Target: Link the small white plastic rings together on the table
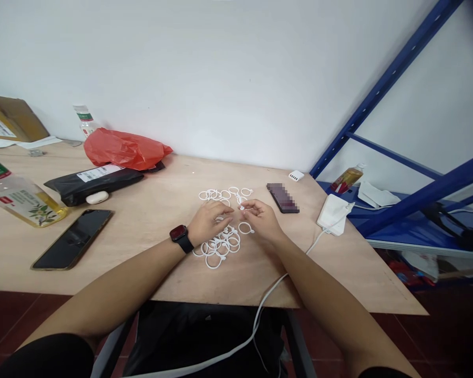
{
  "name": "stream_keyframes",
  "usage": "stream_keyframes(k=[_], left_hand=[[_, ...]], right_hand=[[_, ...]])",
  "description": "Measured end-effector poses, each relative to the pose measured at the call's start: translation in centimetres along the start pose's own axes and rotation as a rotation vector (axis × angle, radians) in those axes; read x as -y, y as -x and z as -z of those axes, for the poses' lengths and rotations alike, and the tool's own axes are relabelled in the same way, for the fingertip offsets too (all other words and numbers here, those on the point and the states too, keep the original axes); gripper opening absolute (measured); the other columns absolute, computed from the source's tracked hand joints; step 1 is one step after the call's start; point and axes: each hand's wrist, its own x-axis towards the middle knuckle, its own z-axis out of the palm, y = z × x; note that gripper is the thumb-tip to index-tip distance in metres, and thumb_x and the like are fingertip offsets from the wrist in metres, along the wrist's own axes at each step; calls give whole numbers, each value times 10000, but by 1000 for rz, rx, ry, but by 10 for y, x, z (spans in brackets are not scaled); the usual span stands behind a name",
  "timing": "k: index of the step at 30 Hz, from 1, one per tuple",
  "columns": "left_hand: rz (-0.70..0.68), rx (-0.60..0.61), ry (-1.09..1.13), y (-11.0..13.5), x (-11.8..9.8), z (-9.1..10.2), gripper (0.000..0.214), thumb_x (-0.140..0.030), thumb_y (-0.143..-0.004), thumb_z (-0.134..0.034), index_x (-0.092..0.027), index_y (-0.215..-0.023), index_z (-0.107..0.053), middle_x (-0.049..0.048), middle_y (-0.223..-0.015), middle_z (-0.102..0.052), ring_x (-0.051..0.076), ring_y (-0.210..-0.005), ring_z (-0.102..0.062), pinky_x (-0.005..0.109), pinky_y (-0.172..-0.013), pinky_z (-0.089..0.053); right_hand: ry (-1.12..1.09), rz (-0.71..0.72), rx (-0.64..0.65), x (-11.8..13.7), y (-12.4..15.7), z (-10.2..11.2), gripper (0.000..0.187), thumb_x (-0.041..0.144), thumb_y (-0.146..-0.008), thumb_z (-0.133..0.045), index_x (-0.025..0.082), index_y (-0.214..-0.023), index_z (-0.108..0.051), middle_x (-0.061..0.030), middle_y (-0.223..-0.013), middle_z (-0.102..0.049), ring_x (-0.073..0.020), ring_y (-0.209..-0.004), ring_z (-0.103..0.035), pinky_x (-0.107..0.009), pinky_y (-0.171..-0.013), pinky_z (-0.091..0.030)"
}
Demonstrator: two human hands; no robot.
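Note:
Over the middle of the wooden table, my right hand (260, 218) pinches a small white plastic ring (240, 200) with a little tab, between thumb and fingertips. Opposite it is my left hand (209, 223), a dark watch on its wrist. Its fingers stretch towards the right hand, with a gap between forefinger and thumb and nothing plainly held. Several white rings (214, 261) lie in an overlapping cluster just below the left hand. More rings (205, 195) are spread beyond the hands, and a single ring (246, 228) lies under the right hand.
On the left are a phone (73, 239), an earbud case (97, 197), a drink bottle (27, 202), a black parcel (98, 181) and a red bag (124, 149). Right of the hands lie another phone (283, 198) and a white power box (333, 214); its cable (274, 289) crosses the table edge.

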Motion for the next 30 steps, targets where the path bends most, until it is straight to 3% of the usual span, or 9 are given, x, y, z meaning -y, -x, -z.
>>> stream_keyframes(k=[3,10,13,20,30], left_hand=[[-13,-17,5,0,0,0,194,-324,-894,-608,-197,-1036,-645,64,-936,-695,194,-880,-633,363,-824,-474],[1,-78,-5,0,0,1,148,-321,-920,-594,-186,-909,-653,43,-864,-705,164,-809,-638,334,-786,-465],[15,-79,-3,-2,-1,2,151,-309,-927,-582,-186,-881,-656,35,-837,-704,157,-786,-636,326,-778,-466],[-2,-8,62,-2,-4,4,151,-280,-925,-553,-188,-932,-672,39,-830,-699,153,-787,-637,318,-779,-478],[-14,-14,48,-1,-4,4,201,-353,-930,-581,-184,-851,-657,32,-793,-697,151,-758,-627,315,-764,-457]], right_hand=[[-125,-59,105,7,5,-7,335,438,-743,-728,167,-932,-673,-39,-790,-710,-144,-631,-677,-253,-585,-534],[-178,-125,216,18,12,-12,408,439,-731,-739,173,-1035,-681,-26,-742,-720,-161,-670,-702,-261,-612,-534],[-173,-103,197,17,14,-12,394,403,-722,-744,174,-1038,-693,-18,-740,-721,-158,-674,-695,-286,-660,-548],[-23,7,96,14,14,-13,307,429,-787,-692,166,-941,-726,-18,-674,-695,-148,-614,-658,-271,-613,-535],[273,162,110,22,20,-11,182,322,-887,-582,212,-956,-709,-17,-721,-718,-164,-669,-674,-293,-691,-514]])
